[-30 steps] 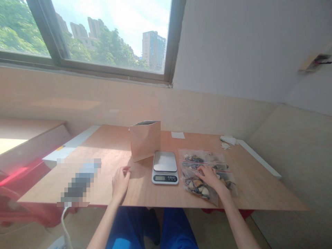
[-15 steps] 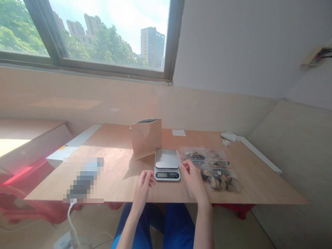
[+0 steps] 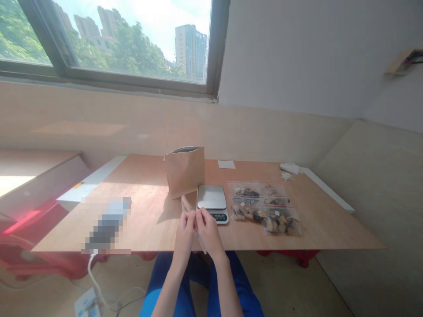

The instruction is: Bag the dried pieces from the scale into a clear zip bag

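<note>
My left hand (image 3: 186, 223) and my right hand (image 3: 205, 224) meet in front of the scale, fingers pinched close together. Between them is a clear plastic zip bag (image 3: 187, 204), seen nearly edge-on, so I cannot make out whether anything is inside. The digital kitchen scale (image 3: 212, 197) has a bare metal plate, and my right hand covers part of its display. Just behind and to the left stands a brown paper pouch (image 3: 185, 171), upright with its top open.
Several clear zip bags with dark and tan dried pieces (image 3: 280, 221) lie right of the scale. A white card (image 3: 226, 164) and crumpled white material (image 3: 291, 168) are at the back. A blurred-out object (image 3: 107, 226) with a white cable (image 3: 94, 281) is at left.
My right hand has moved left from beside the bags, bringing a clear zip bag with it. My left hand, loosely curled before, now pinches that bag too.
</note>
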`<state>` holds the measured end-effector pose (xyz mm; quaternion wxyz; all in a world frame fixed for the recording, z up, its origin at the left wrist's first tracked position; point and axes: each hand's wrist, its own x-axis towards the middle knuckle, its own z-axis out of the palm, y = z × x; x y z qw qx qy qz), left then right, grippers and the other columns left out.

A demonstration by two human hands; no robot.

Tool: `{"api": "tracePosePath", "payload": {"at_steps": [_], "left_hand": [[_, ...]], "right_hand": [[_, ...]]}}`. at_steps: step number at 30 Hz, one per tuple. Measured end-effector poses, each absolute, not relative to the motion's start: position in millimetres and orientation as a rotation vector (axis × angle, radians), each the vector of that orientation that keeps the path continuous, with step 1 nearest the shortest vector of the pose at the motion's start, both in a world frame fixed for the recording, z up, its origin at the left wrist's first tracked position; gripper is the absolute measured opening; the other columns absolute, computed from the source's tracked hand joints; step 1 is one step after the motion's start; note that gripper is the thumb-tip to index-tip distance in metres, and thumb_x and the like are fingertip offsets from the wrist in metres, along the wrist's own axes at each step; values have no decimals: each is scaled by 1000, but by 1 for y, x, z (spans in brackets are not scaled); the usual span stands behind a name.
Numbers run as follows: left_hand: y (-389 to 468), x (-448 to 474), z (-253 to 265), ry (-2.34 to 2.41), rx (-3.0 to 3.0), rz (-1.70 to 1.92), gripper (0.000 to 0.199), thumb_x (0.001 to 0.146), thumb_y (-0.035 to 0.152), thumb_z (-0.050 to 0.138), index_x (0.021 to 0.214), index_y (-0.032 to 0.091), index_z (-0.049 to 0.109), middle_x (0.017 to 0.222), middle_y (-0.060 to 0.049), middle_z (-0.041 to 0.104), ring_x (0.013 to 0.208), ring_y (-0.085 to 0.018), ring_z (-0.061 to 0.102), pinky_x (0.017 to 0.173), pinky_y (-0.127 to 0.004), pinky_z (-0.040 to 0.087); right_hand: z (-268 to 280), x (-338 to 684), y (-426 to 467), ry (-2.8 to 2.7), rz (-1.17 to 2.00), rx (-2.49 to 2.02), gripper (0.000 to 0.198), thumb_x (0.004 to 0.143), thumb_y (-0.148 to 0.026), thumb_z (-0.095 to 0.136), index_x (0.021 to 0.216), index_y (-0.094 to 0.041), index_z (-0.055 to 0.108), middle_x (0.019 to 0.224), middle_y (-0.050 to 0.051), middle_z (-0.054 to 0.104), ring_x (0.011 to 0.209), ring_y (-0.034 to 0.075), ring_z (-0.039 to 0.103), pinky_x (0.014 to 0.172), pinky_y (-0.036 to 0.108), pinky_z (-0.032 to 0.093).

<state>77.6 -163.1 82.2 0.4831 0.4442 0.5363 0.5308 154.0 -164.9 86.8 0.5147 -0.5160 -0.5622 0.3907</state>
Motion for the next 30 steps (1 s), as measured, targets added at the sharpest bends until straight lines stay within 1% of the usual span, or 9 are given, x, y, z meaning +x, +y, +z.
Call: {"api": "tracePosePath", "payload": {"at_steps": [2, 4, 7, 10, 14, 18, 21, 25, 30], "left_hand": [[-160, 75, 81, 1306, 1114, 1277, 36, 74, 52, 47, 59, 21, 39, 57, 4, 40, 58, -13, 42, 59, -24, 37], [-157, 72, 81, 1306, 1143, 1258, 34, 73, 51, 48, 60, 20, 41, 59, 3, 42, 61, -13, 44, 60, -24, 38], [-156, 68, 87, 1294, 1199, 1197, 31, 75, 49, 46, 66, 20, 45, 63, 1, 47, 65, -15, 48, 61, -24, 39], [-157, 66, 97, 1263, 1270, 1137, 31, 75, 50, 44, 65, 20, 44, 63, 2, 47, 65, -14, 48, 62, -24, 40], [-158, 64, 104, 1211, 1277, 1094, 32, 73, 49, 46, 61, 20, 40, 58, 4, 42, 59, -12, 45, 59, -23, 40], [-153, 57, 97, 1247, 1206, 1094, 32, 71, 47, 46, 55, 21, 36, 50, 5, 38, 50, -11, 41, 50, -23, 36], [-149, 47, 88, 1270, 1215, 1129, 34, 69, 49, 44, 53, 21, 37, 50, 5, 39, 49, -11, 40, 49, -23, 34], [-150, 35, 79, 1311, 1261, 1138, 32, 69, 49, 46, 56, 19, 43, 55, 2, 46, 55, -13, 44, 53, -24, 36], [-153, 23, 75, 1350, 1383, 1111, 26, 70, 40, 45, 53, 20, 42, 50, 2, 48, 53, -14, 47, 52, -24, 36]], "right_hand": [[86, 159, -165, -1361, 1061, -1180, 26, 86, -38, 42, 70, -19, 49, 66, -2, 53, 63, 12, 51, 59, 22, 40], [85, 163, -164, -1360, 1153, -1141, 24, 83, -39, 47, 75, -18, 53, 69, -1, 57, 65, 13, 55, 62, 22, 42], [84, 168, -164, -1361, 1158, -1145, 23, 80, -39, 52, 74, -17, 56, 67, 0, 59, 64, 13, 56, 62, 23, 43], [83, 171, -161, -1321, 1144, -1131, 25, 79, -39, 53, 71, -16, 58, 63, 0, 58, 61, 13, 55, 60, 23, 43], [77, 168, -157, -1205, 1224, -1078, 27, 78, -39, 54, 73, -14, 60, 62, 1, 58, 59, 12, 53, 57, 23, 43], [77, 155, -157, -1154, 1253, -1072, 26, 76, -37, 54, 67, -14, 58, 60, 1, 57, 56, 11, 51, 54, 23, 41], [81, 145, -160, -1230, 1172, -1148, 23, 77, -35, 51, 66, -15, 56, 59, 0, 55, 55, 11, 50, 54, 22, 40], [82, 135, -165, -1502, 936, -1308, 14, 78, -30, 47, 69, -19, 50, 54, -6, 45, 50, 9, 43, 48, 20, 29], [74, 143, -161, -1656, 882, -1326, 16, 76, -25, 45, 61, -20, 41, 51, -7, 38, 48, 8, 35, 46, 19, 22]]}}
